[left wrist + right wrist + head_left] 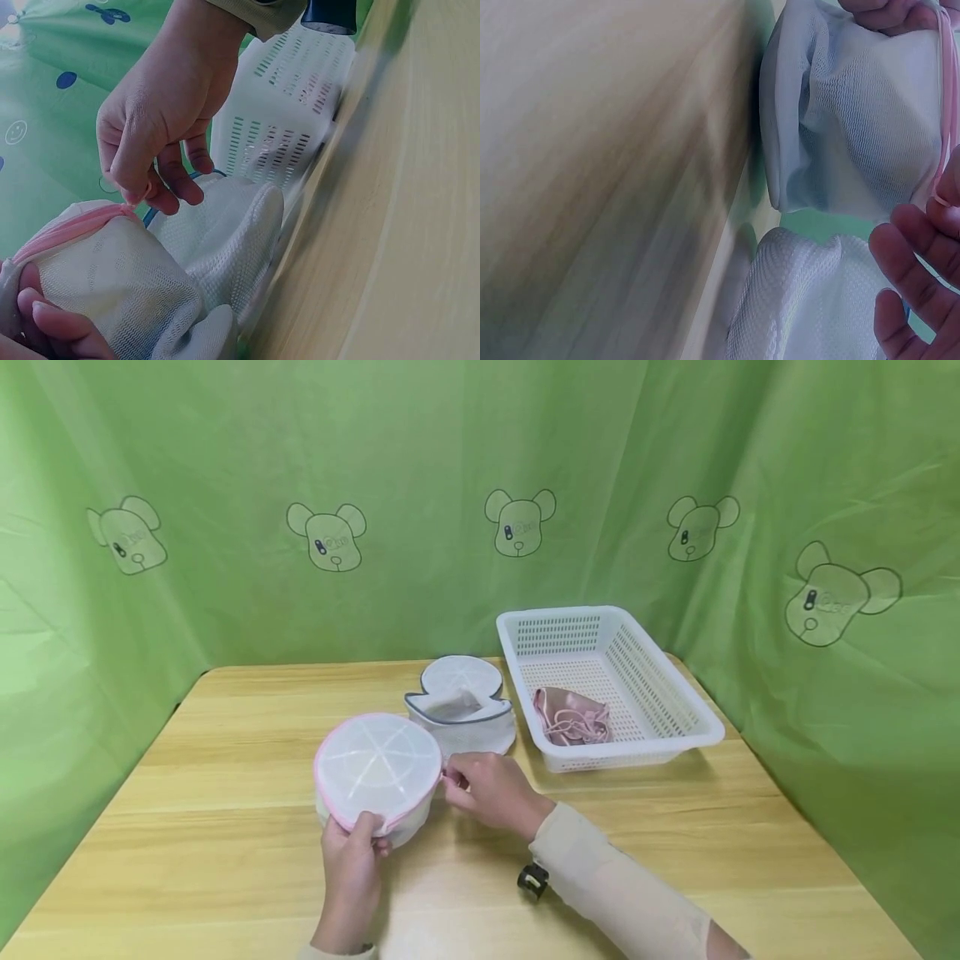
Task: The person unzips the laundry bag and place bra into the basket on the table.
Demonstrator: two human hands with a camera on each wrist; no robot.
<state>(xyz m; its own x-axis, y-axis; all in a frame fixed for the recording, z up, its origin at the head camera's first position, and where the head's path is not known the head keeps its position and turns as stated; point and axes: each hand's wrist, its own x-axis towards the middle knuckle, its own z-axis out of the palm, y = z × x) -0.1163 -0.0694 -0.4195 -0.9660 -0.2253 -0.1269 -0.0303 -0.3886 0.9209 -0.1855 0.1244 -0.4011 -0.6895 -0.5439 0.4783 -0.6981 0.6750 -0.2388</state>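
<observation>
A round white mesh laundry bag with pink trim (377, 764) stands on the table with its lid lying flat across the top. My left hand (351, 868) grips its near rim, thumb on top and fingers on the mesh side. At the bag's right edge my right hand (491, 789) pinches the end of the pink zip trim between thumb and forefinger. In the left wrist view the other fingers of that right hand (165, 127) hang loosely bent. Just behind sits a second mesh laundry bag with dark blue trim (480, 737), its round lid (461, 672) folded back.
A white slotted plastic basket (675, 744) stands at the back right. Inside it lies a shiny pink drawstring pouch (566, 714). Green curtains (420, 460) with bear outlines close off the back and sides of the wooden table (225, 827).
</observation>
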